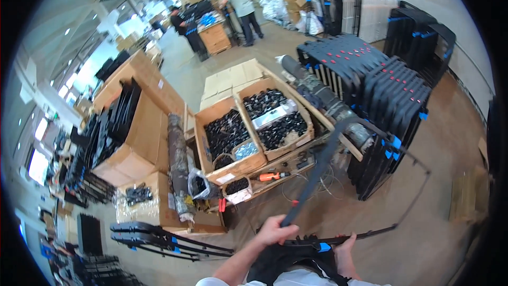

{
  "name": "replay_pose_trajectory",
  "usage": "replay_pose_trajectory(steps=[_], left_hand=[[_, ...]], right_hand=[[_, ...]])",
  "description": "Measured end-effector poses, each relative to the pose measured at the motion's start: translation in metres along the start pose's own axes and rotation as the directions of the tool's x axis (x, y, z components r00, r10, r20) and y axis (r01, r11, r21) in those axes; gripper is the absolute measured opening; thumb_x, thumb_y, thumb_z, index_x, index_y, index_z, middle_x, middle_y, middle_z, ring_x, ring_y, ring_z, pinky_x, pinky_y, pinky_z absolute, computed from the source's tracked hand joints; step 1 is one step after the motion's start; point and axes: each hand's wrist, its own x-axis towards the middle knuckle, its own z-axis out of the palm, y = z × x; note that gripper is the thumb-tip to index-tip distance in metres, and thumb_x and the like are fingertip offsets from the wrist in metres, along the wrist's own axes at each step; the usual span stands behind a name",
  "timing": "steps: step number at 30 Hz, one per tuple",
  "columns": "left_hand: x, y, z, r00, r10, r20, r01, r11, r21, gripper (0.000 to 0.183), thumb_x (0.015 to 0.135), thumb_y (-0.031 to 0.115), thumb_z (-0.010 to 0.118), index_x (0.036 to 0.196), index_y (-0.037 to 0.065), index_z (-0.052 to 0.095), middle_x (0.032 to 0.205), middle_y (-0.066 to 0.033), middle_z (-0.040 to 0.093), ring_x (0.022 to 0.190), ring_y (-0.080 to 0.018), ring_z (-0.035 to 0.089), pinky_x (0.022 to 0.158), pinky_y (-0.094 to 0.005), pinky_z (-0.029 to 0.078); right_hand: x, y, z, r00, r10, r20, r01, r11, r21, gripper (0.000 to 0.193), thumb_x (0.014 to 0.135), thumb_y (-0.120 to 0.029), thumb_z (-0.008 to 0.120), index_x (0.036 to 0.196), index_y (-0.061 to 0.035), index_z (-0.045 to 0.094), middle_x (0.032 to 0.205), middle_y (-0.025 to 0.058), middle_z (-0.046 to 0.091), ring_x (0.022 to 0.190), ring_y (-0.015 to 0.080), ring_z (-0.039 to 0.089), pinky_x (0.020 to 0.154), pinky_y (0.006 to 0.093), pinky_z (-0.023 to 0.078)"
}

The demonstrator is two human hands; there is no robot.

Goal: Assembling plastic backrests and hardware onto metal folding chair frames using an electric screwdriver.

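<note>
Black frame between left hand, clenched round it, and right hand, apparently likewise.

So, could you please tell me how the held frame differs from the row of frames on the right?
The held frame is a single piece; the row of frames is many pieces packed close together. The held frame is gripped by the left hand; the row of frames stands with neither hand on it. Both are black with red marks.

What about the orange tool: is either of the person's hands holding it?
No: the orange tool lies near the white tub, apart from both the left hand and the right hand.
</note>
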Motion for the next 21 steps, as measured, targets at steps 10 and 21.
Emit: replay_pose_trajectory(steps=[10,21], left_hand=[[-0.041,-0.073,-0.24,0.432,0.071,-0.899,-0.337,0.938,-0.087,0.022,0.103,0.025,0.069,0.089,0.008,0.067,0.066,0.0067,0.055,0.055,-0.0034,0.05,0.049,-0.0238,0.037],[-0.075,-0.178,-0.472,0.297,-0.019,-0.955,-0.161,0.984,-0.07,0.024,0.102,0.024,0.065,0.088,0.004,0.064,0.068,-0.0002,0.058,0.058,-0.0113,0.052,0.055,-0.0322,0.043]], right_hand=[[-0.19,-0.219,0.145,0.473,-0.765,0.437,0.833,0.55,0.062,0.022,0.109,-0.035,0.057,0.102,-0.0143,0.062,0.087,-0.0033,0.06,0.078,0.0108,0.057,0.071,0.0294,0.046],[-0.193,-0.062,0.431,0.545,-0.33,0.771,0.786,0.522,-0.332,0.019,0.098,-0.026,0.068,0.091,-0.009,0.063,0.085,0.0049,0.064,0.081,0.0219,0.07,0.07,0.0389,0.057]])
